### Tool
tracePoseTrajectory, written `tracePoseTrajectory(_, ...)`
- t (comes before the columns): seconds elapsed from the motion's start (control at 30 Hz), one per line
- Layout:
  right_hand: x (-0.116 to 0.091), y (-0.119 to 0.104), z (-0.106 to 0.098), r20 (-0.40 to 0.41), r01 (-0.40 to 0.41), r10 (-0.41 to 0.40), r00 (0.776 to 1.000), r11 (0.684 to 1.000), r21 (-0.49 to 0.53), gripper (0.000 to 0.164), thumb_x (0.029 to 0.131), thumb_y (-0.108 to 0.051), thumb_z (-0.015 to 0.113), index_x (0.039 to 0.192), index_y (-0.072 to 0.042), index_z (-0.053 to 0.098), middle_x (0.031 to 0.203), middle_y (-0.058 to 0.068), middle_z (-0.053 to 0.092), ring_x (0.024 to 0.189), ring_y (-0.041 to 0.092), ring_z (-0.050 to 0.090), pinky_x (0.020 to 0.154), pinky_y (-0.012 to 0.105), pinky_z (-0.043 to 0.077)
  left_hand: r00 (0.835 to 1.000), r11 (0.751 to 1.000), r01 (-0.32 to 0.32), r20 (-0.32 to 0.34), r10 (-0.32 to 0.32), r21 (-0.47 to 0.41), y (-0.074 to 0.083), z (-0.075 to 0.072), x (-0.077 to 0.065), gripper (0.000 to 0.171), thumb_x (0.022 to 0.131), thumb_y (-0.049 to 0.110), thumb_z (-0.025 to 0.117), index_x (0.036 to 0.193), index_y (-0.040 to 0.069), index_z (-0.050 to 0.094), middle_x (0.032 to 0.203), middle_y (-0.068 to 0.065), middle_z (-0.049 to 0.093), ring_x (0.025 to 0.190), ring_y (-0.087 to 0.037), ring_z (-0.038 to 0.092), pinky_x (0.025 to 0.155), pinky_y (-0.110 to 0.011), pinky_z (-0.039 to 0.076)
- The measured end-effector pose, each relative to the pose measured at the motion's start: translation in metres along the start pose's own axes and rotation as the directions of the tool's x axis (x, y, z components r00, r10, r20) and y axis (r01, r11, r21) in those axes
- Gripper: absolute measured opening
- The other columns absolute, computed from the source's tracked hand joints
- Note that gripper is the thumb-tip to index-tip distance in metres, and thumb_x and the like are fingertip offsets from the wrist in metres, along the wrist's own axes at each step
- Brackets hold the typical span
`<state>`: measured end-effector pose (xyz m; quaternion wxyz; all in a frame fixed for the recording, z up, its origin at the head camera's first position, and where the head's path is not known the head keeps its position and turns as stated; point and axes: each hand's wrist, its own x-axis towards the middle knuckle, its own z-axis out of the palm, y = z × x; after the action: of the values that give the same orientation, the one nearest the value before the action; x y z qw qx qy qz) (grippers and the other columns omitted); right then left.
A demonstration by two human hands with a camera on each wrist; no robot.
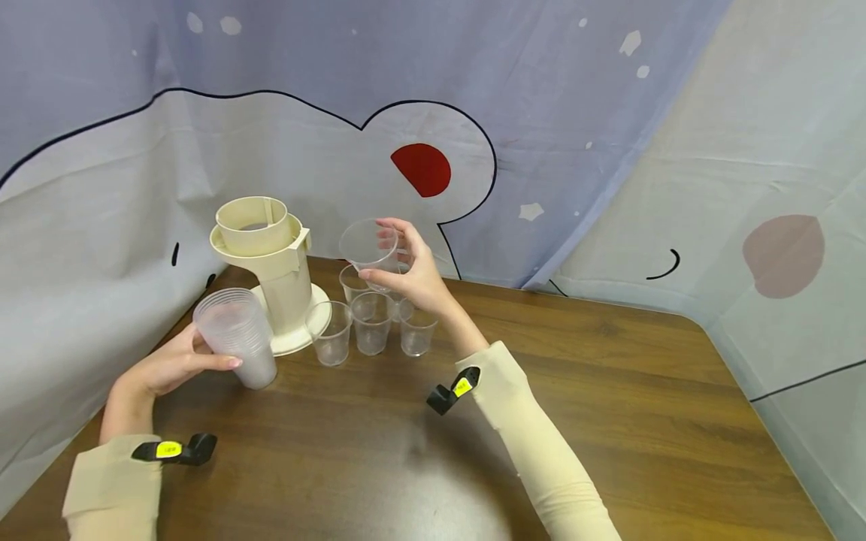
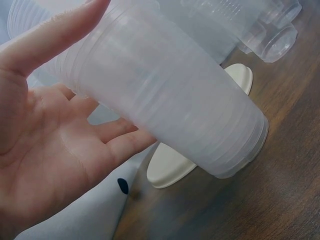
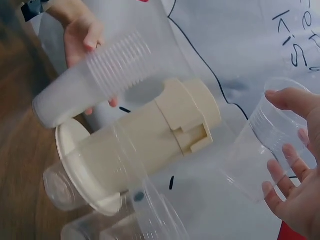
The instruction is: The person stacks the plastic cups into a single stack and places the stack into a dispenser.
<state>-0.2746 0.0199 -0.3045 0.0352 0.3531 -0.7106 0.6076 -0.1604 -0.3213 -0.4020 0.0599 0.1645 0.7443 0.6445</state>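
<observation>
My left hand (image 1: 165,367) grips a nested stack of clear plastic cups (image 1: 242,342), tilted, with the thumb on one side and the fingers on the other. In the left wrist view, the stack (image 2: 170,95) fills the middle, its bottom over the wooden table. A single clear plastic cup (image 3: 255,145) is held near its rim by my right hand (image 1: 419,274), between thumb and fingers. It hangs above several clear cups (image 1: 372,330) standing upright at the back of the table. The right hand and its cup partly hide the rear ones.
A cream plastic cup dispenser (image 1: 286,289) with a round base (image 1: 298,342) stands between the left hand's stack and the standing cups. Behind the wooden table (image 1: 609,406) hangs a printed cloth (image 1: 304,158), which also runs along its left and right sides.
</observation>
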Motion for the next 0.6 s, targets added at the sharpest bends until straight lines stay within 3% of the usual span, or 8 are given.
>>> tracePoseTrajectory(0.33,0.006,-0.004,0.028,0.062,-0.017,0.013,0.998,0.998,0.057,0.071,0.076,-0.005,0.077,0.137,-0.012,0.043,0.129,0.012,0.055,0.117,0.028,0.053,0.095,0.029,0.043,1.000,1.000,-0.013,0.002,0.013,0.019,0.000,0.000,-0.001,0.067,0.080,-0.014,0.061,0.128,0.027,0.039,0.115,0.016,0.060,0.103,0.001,0.058,0.081,-0.016,0.048)
tracePoseTrajectory(0.6,0.011,-0.008,0.044,0.080,-0.025,0.019,0.997,0.997,0.069,0.068,0.079,-0.007,0.076,0.138,-0.013,0.042,0.131,0.012,0.055,0.118,0.026,0.054,0.097,0.031,0.043,0.999,0.999,-0.037,0.016,0.037,0.005,0.001,0.000,-0.001,0.066,0.080,-0.015,0.060,0.129,0.025,0.041,0.116,0.014,0.060,0.104,0.000,0.058,0.083,-0.016,0.047)
